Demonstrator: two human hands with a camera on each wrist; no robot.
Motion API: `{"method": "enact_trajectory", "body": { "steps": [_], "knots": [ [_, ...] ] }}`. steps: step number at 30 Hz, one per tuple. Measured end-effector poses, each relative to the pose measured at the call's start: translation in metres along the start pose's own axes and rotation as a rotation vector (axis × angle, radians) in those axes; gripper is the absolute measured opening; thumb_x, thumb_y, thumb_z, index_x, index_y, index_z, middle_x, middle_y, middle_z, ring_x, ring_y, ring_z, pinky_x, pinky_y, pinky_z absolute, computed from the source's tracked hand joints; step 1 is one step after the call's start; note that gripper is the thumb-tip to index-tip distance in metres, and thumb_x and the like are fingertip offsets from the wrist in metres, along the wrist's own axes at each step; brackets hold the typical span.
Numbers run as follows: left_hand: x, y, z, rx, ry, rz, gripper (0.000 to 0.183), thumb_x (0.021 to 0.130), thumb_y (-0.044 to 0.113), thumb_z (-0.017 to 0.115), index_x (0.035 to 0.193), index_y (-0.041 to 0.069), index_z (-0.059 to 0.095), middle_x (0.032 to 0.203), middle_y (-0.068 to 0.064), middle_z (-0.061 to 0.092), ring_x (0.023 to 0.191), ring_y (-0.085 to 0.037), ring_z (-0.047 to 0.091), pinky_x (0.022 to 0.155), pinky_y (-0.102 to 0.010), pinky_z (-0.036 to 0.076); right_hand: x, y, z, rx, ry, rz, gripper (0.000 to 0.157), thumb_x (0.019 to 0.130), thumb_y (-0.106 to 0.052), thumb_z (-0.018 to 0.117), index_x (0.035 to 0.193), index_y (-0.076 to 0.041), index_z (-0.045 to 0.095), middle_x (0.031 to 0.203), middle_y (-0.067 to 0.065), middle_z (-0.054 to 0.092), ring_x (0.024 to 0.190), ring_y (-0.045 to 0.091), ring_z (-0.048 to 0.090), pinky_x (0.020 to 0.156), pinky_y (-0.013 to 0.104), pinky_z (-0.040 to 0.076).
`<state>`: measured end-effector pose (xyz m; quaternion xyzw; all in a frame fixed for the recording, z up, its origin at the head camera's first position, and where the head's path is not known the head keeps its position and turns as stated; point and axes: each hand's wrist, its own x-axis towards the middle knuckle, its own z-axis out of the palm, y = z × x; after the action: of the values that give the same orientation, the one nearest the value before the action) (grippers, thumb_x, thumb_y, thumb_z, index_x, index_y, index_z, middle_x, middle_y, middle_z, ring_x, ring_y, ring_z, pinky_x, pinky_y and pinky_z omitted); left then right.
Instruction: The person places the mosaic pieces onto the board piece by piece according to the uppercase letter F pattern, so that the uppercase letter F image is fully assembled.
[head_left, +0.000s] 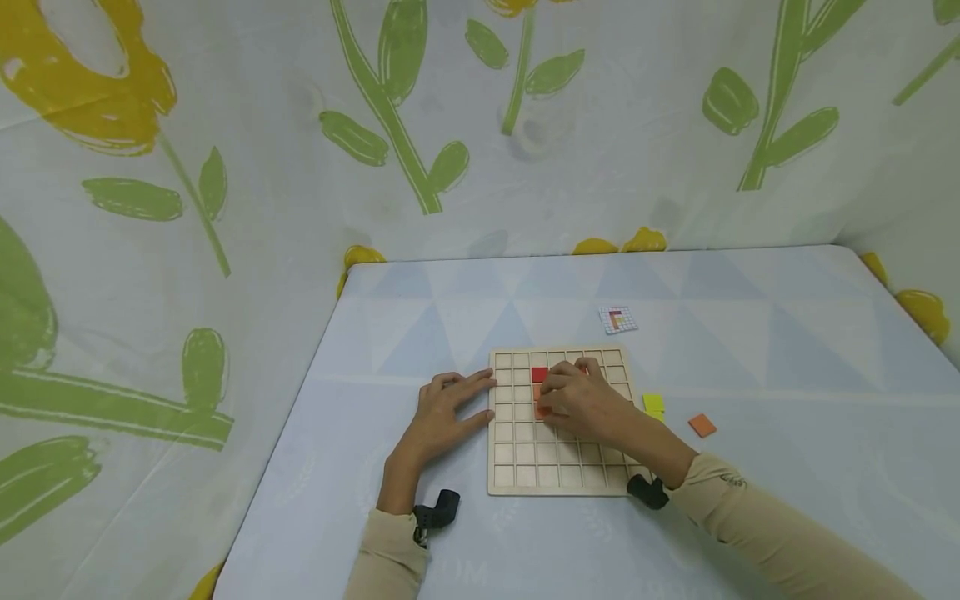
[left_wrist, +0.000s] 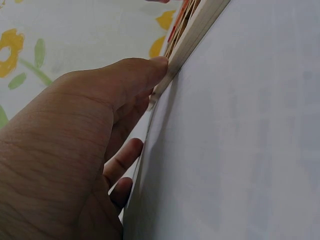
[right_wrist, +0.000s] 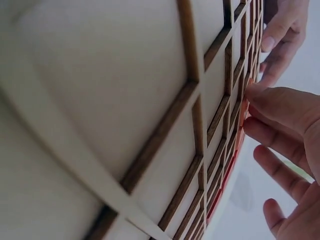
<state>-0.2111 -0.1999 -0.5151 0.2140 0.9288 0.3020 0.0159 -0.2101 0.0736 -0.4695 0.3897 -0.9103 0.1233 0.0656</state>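
A square wooden grid board (head_left: pixel 514 477) lies on the table, with a red tile (head_left: pixel 539 375) and an orange tile (head_left: pixel 536 390) in one column of its cells. My right hand (head_left: pixel 588 404) reaches over the board, hiding part of the red row. Its thumb and index finger pinch an orange tile (right_wrist: pixel 243 111) down at the grid, just below the other orange one. At the board's left edge, my left hand (head_left: pixel 442 421) rests with fingers extended, the thumb (left_wrist: pixel 159 65) touching the wooden side.
Right of the board lie yellow tiles (head_left: pixel 653 402), partly behind my right forearm, and a loose orange tile (head_left: pixel 702 425). Beyond the board is a small card (head_left: pixel 617 319) printed with a coloured grid pattern. A flower-printed cloth (head_left: pixel 277 167) hangs behind the table.
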Motion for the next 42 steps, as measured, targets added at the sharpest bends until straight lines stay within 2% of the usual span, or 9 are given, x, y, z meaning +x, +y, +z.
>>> {"method": "enact_trajectory", "body": {
  "steps": [9,17,21,28,37,42],
  "knots": [
    [0.000,0.002,0.000,0.005,0.014,0.000,0.052,0.095,0.043,0.065,0.144,0.030,0.056,0.152,0.017,0.044,0.132,-0.026,0.037,0.104,-0.052,0.025,-0.010,0.005,-0.009,0.058,0.077,-0.005,0.015,0.080,-0.017,0.086,0.092,-0.017,0.078,0.097,-0.006,0.073,0.106,0.020,0.059,0.091,0.053,0.036],
    [-0.001,0.003,0.000,0.013,-0.008,-0.003,0.053,0.096,0.046,0.064,0.146,0.030,0.055,0.153,0.017,0.043,0.133,-0.024,0.037,0.105,-0.051,0.024,-0.032,0.021,-0.022,0.094,0.177,-0.040,0.019,0.076,-0.011,0.087,0.092,-0.013,0.078,0.098,-0.003,0.070,0.103,0.022,0.058,0.086,0.053,0.034],
    [-0.001,0.003,0.000,0.014,0.004,-0.002,0.053,0.096,0.044,0.065,0.145,0.029,0.056,0.153,0.016,0.044,0.132,-0.026,0.037,0.104,-0.052,0.025,-0.047,0.030,-0.029,0.108,0.173,-0.001,0.022,0.076,-0.011,0.088,0.095,-0.013,0.077,0.101,-0.003,0.069,0.106,0.023,0.057,0.088,0.055,0.033],
    [-0.001,0.004,-0.001,0.013,0.004,-0.006,0.053,0.095,0.042,0.066,0.145,0.029,0.056,0.153,0.016,0.044,0.132,-0.025,0.037,0.105,-0.051,0.024,-0.076,0.041,-0.044,0.095,0.113,0.127,0.025,0.078,-0.014,0.086,0.102,-0.012,0.077,0.107,0.000,0.070,0.112,0.028,0.056,0.094,0.057,0.030],
    [0.000,0.003,-0.001,0.008,-0.006,-0.017,0.052,0.095,0.043,0.066,0.145,0.030,0.056,0.153,0.018,0.043,0.132,-0.025,0.037,0.105,-0.050,0.024,-0.109,0.061,-0.050,0.049,0.209,0.102,0.031,0.069,-0.008,0.089,0.097,-0.013,0.077,0.100,-0.002,0.068,0.105,0.025,0.056,0.087,0.057,0.032],
    [-0.001,0.004,-0.001,-0.001,-0.010,-0.021,0.052,0.095,0.043,0.066,0.144,0.030,0.056,0.152,0.019,0.043,0.132,-0.024,0.037,0.105,-0.048,0.024,-0.131,0.075,-0.049,0.043,0.192,0.155,0.032,0.069,-0.007,0.088,0.097,-0.015,0.076,0.101,-0.002,0.068,0.105,0.026,0.056,0.085,0.057,0.030]
  ]
}}
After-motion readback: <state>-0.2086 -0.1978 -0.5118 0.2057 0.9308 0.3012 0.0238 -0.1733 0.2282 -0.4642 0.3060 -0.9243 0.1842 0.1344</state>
